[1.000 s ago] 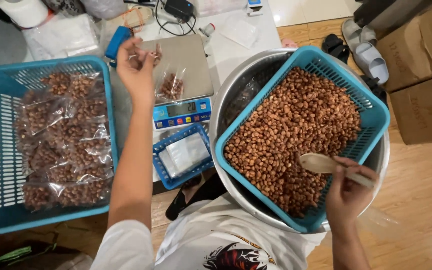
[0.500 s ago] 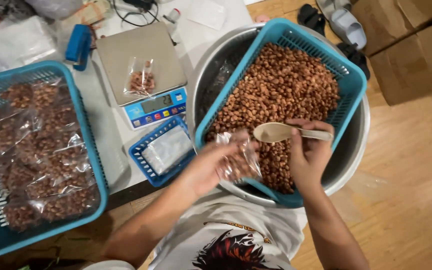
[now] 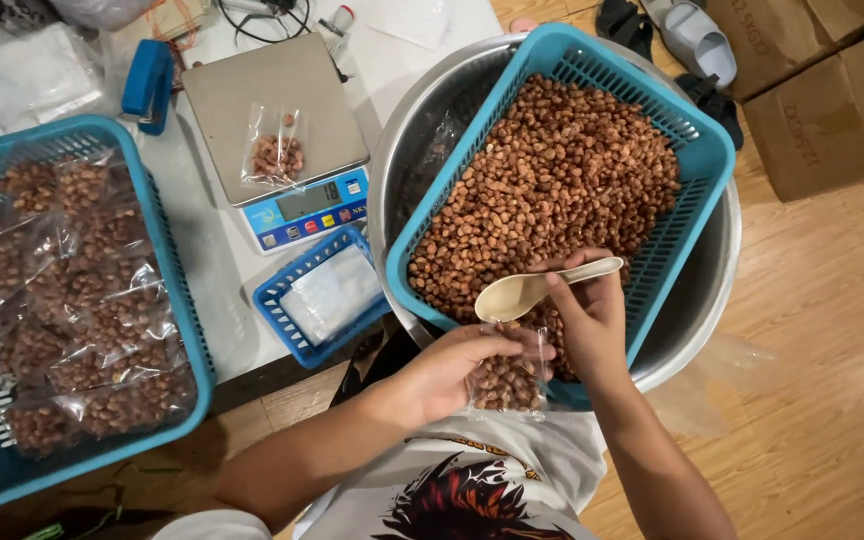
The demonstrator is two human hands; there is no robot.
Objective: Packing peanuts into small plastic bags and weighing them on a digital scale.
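Note:
My left hand (image 3: 449,372) holds a small clear plastic bag (image 3: 508,380) partly filled with brown nuts, at the near edge of a blue basket (image 3: 714,150) heaped with nuts. My right hand (image 3: 589,318) grips a pale plastic spoon (image 3: 524,292) whose bowl hovers just above the bag's mouth. The basket sits tilted inside a large metal bowl (image 3: 697,318). A second small bag with a few nuts (image 3: 277,152) lies on the pan of a digital kitchen scale (image 3: 277,110).
A big blue basket (image 3: 167,290) at the left holds several filled bags. A small blue tray of empty bags (image 3: 277,296) lies beside the scale. A blue stapler (image 3: 147,82), cardboard boxes (image 3: 822,90) and shoes (image 3: 692,35) lie at the far side.
My left hand came back from the scale, leaving a small bag there, and now holds another bag at the basket. My right hand brought the spoon over its mouth.

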